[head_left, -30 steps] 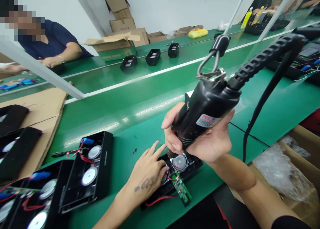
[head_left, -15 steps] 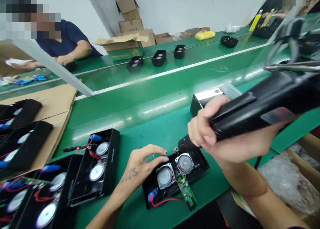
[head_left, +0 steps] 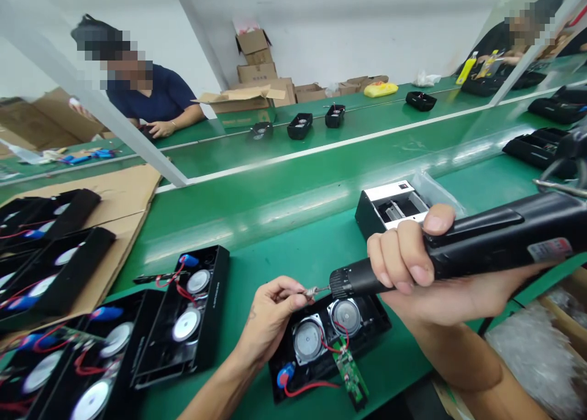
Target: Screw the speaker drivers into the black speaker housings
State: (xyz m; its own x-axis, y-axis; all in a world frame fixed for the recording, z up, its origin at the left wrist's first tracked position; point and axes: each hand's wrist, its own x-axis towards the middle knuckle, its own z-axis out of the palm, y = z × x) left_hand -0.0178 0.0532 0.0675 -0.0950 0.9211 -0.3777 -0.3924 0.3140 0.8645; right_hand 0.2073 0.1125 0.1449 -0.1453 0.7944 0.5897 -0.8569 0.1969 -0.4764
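Note:
My right hand [head_left: 413, 267] is wrapped round a black electric screwdriver [head_left: 495, 236], which lies nearly level and points left. Thumb and fingers of my left hand [head_left: 279, 304] pinch at the screwdriver's tip, where a small metal piece [head_left: 312, 292] shows; whether it is a screw is too small to tell. Beneath both hands sits an open black speaker case [head_left: 316, 371] with two round speakers [head_left: 308, 339], a blue part [head_left: 285, 374] and red wires. A green circuit board [head_left: 351, 374] hangs over its near edge.
Several similar black cases [head_left: 202, 304] stand at the left, some on cardboard [head_left: 132, 187]. A black-and-white box [head_left: 389, 203] is behind the screwdriver. Beyond the white rail [head_left: 275, 160] are more cases and two people. Plastic bags [head_left: 532, 353] lie at the lower right.
My left thumb and fingers have closed at the screwdriver's tip. The screwdriver has swung to a more level angle, uncovering more of the black-and-white box. The view has shifted slightly.

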